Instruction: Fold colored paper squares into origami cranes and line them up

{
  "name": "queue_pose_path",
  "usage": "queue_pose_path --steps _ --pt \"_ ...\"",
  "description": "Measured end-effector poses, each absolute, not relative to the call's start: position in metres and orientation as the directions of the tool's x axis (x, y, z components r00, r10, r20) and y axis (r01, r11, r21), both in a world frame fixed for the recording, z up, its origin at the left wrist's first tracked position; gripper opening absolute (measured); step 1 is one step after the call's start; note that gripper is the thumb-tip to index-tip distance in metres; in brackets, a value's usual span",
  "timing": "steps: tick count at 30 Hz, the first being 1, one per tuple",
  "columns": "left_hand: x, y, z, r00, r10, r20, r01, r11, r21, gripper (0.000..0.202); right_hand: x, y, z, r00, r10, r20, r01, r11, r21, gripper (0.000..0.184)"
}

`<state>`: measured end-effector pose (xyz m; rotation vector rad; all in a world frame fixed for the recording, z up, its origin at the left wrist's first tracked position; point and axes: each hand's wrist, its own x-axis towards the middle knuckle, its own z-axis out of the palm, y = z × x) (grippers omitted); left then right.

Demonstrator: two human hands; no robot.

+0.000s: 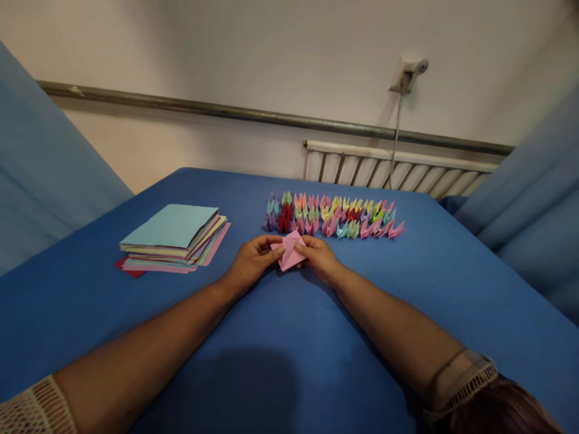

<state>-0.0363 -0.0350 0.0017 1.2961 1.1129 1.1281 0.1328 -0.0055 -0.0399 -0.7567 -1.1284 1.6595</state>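
Note:
A small folded pink paper (290, 251) lies on the blue sheet (289, 337), pinched from both sides. My left hand (251, 261) grips its left edge with fingers curled. My right hand (320, 257) holds its right edge, fingers closed on it. Just beyond the hands stand rows of several small folded paper figures (332, 215) in pink, yellow, green, red and purple. A stack of coloured paper squares (174, 238), light blue on top, lies to the left of my left hand.
A metal rail (253, 113) runs along the wall behind the blue surface. A white slatted frame (398, 169) stands at the far right edge. Blue curtains (534, 199) hang on both sides. A wall socket with a cable (406, 73) is above.

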Motion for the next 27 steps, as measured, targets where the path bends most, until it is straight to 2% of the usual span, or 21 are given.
queue_pose_path --steps 7,14,17,22,25,27 --pt "-0.038 -0.033 -0.003 0.162 0.986 0.047 0.053 -0.056 0.997 0.044 0.131 -0.008 -0.035 -0.317 0.948 -0.002 -0.331 -0.113 -0.937 0.034" --pt "-0.039 -0.033 -0.011 0.283 0.955 0.093 0.156 -0.141 0.978 0.057 0.126 -0.010 -0.033 -0.206 0.975 0.080 -0.098 0.060 -0.993 0.037" --pt "-0.038 -0.034 -0.008 0.219 0.967 0.128 0.232 -0.179 0.956 0.052 0.123 -0.010 -0.038 -0.180 0.979 0.096 -0.009 0.096 -0.995 0.035" --pt "-0.041 -0.034 -0.002 0.036 0.981 0.190 0.465 -0.185 0.866 0.032 0.121 -0.010 -0.044 -0.188 0.973 0.137 0.104 0.158 -0.982 0.024" --pt "-0.043 -0.032 -0.003 -0.008 0.986 0.168 0.459 -0.146 0.877 0.025 0.122 -0.012 -0.044 -0.169 0.968 0.186 0.196 0.218 -0.956 0.018" --pt "-0.044 -0.031 -0.004 -0.018 0.988 0.153 0.449 -0.128 0.885 0.022 0.123 -0.014 -0.043 -0.146 0.967 0.209 0.201 0.236 -0.951 0.023"
